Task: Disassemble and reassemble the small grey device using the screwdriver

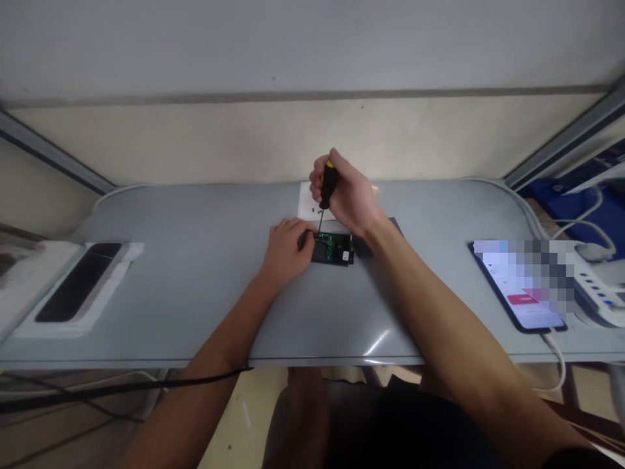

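Note:
My right hand (354,195) is closed round a black and yellow screwdriver (329,185), held nearly upright with its shaft pointing down. The tip meets the upper left part of a small black device (322,254) with a green circuit board (331,246) exposed. At the device's left end, my left hand (290,247) grips it with thumb and fingers, steadying it flat on the table. Behind it lies a white paper (306,202) with several tiny dark screws (314,210) on it. A dark flat piece (394,225) shows partly from under my right wrist.
On the right of the grey table (205,306) a phone (522,286) with a lit screen lies beside a white power strip (598,293), cables attached. A black flat object (78,282) rests on white paper at the left. A wall (234,140) bounds the back.

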{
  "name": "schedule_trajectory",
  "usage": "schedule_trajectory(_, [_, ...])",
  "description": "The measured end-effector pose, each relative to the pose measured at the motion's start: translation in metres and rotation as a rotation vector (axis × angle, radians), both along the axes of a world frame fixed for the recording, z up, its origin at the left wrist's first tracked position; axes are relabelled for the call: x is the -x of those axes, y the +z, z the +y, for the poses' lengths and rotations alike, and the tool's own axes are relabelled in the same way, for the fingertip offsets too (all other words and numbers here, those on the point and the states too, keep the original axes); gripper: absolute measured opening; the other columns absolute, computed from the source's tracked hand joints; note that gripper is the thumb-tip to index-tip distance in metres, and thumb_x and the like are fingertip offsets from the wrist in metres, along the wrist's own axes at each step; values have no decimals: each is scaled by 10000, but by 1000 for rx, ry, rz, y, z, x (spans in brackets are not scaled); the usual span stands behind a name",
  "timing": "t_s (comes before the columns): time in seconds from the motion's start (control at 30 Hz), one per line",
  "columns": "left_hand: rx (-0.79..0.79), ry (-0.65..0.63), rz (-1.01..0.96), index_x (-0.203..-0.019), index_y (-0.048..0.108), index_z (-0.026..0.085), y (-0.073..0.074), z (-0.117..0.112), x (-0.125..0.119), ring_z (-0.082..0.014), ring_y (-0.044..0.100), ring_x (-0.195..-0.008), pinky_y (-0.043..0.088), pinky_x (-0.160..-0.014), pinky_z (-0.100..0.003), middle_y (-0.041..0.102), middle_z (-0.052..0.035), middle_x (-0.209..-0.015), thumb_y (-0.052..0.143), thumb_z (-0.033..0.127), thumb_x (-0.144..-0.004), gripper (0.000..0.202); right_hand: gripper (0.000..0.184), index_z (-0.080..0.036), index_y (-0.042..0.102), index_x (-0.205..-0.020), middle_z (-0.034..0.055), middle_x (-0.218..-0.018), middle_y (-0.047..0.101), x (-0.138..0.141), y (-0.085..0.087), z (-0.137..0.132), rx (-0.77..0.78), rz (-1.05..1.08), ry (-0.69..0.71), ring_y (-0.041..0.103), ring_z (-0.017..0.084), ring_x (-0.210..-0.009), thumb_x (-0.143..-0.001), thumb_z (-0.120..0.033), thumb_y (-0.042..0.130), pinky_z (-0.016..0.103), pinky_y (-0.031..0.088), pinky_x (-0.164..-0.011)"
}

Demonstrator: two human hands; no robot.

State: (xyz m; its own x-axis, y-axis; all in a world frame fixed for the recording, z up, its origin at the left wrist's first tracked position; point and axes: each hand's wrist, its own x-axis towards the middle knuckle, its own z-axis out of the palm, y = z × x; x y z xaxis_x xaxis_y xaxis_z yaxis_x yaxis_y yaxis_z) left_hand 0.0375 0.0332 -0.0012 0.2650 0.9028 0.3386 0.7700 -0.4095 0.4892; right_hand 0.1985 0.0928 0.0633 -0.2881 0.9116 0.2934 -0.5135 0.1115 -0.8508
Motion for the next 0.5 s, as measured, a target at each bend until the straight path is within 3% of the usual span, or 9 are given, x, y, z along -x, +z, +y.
schedule_trajectory(0.1, [-4, 5, 10, -992, 684, 241, 0, 0, 0, -245, 625, -1074, 393, -962, -424, 741, -20, -1049, 525, 156, -974, 181, 508, -238, 505, -831, -15, -803, 538, -1, -2, -2, 30, 3, -31, 556, 99, -681, -859, -695, 724, 252, 461, -596])
schedule_trajectory(0.2, [-10, 0, 7, -998, 683, 242, 0, -1, 0, -249, 627, -1086, 393, -965, -428, 743, -22, -1060, 521, 157, -978, 184, 502, -254, 480, -852, -47, -749, 497, 2, -5, -4, 45, -22, -71, 487, 88, -613, -822, -643, 795, 247, 417, -542])
schedule_trajectory(0.33, [-17, 1, 12, -1006, 683, 244, 0, -1, 0, -252, 631, -1112, 404, -980, -436, 743, -24, -1086, 524, 159, -982, 183, 473, -255, 515, -880, -74, -639, 368, 4, -5, -1, 67, -56, -116, 372, 93, -533, -877, -686, 709, 252, 345, -480])
schedule_trajectory(0.43, [-55, 25, 0, -1012, 688, 242, 0, -1, -1, -251, 631, -1152, 422, -1011, -435, 723, -45, -1141, 542, 152, -967, 177, 501, -241, 560, -891, -53, -655, 419, 1, -2, 1, 108, -52, -62, 444, 103, -560, -919, -739, 604, 261, 401, -518])
schedule_trajectory(0.5, [-77, 37, -13, -1027, 691, 235, -1, -1, -1, -255, 630, -1155, 439, -1025, -432, 710, -60, -1124, 552, 152, -954, 177, 500, -240, 557, -874, -34, -704, 489, -2, -2, 1, 109, -39, -41, 520, 108, -624, -899, -732, 639, 260, 447, -568])
